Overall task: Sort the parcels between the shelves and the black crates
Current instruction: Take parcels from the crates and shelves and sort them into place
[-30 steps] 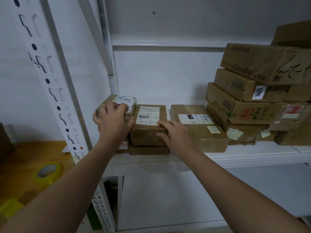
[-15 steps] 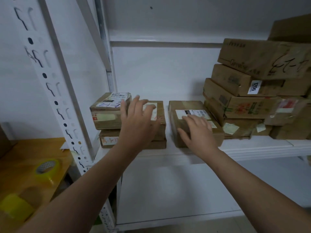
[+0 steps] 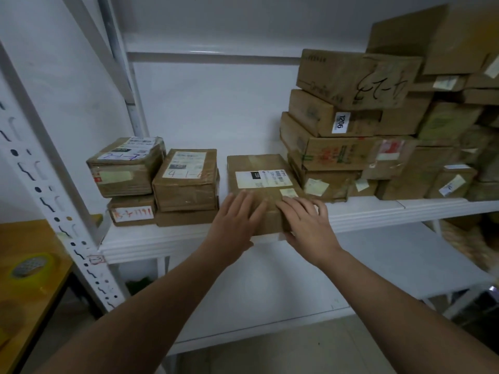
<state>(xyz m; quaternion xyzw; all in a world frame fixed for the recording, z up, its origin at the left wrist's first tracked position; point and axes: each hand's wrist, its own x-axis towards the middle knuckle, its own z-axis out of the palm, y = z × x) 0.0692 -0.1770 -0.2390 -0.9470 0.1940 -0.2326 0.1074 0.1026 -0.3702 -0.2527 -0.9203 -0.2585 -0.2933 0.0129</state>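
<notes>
flat parcel [image 3: 259,182] with the white label, that's the one in play. it lies on the white shelf [image 3: 162,238], near edge right at the shelf's front lip, with a gap to the left of it and the big stack [image 3: 348,125] touching or just beside its far right corner.

both hands are on it. left hand [image 3: 237,220] rests flat on the near left part of the lid, fingers straight and slightly fanned, nothing pinched. right hand [image 3: 307,225] covers the near right corner, fingers laid almost straight across the top. its thumb drops toward the near face, and i can't tell whether it presses there. no real grip on either side; my read is that the lift is about to be set up.

how far along? hard to call it more than partway. to the left, the 4-1 parcel [image 3: 186,179] sits on another box, and beside it the corner parcel [image 3: 127,168] tops a second small pile by the upright. the big stack on the right runs out of view. so plenty is shelved, but whether these are sorted or waiting, the view doesn't say. no black crates in sight at all, so their share can't be judged.

further out, the lower shelf [image 3: 378,265] shows a bare white stretch, and at far left a yellow tape roll [image 3: 31,265] lies on a wooden table [image 3: 24,314].
</notes>
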